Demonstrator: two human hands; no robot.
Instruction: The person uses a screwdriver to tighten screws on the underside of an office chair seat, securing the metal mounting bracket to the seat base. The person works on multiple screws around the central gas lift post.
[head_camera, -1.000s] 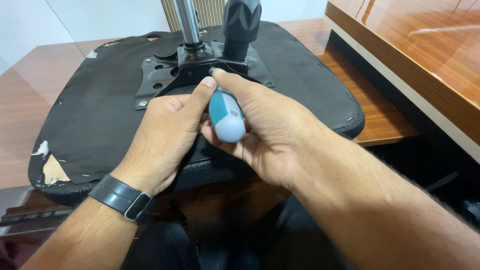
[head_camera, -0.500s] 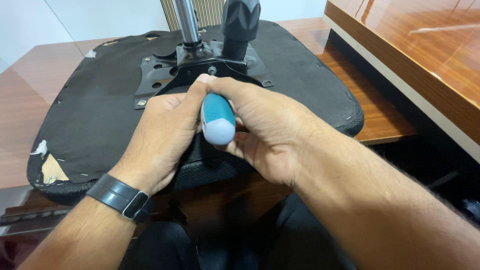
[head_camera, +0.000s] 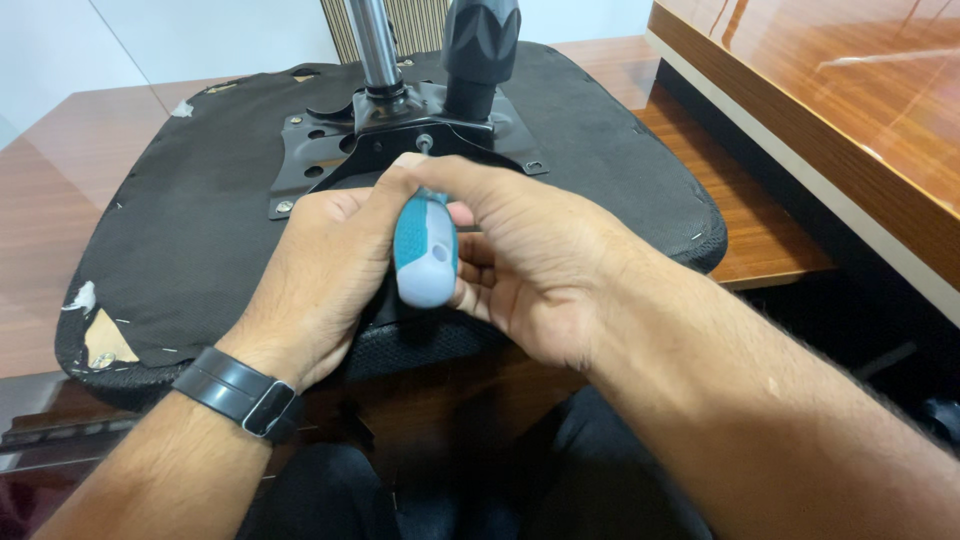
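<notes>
Gripping screwdriver (head_camera: 425, 250) handle: your right hand (head_camera: 530, 260) is closing around it, left hand (head_camera: 330, 270) steadying shaft against mounting plate (head_camera: 330, 150) under seat (head_camera: 180, 230). Handle looking rigid, light, grippy; keep hold mid-handle.

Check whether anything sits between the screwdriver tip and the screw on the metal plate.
Nothing visible does. The screwdriver, held in both the left hand and right hand, points at the screw on the black plate. The fingers hide the shaft, so contact is unclear.
</notes>
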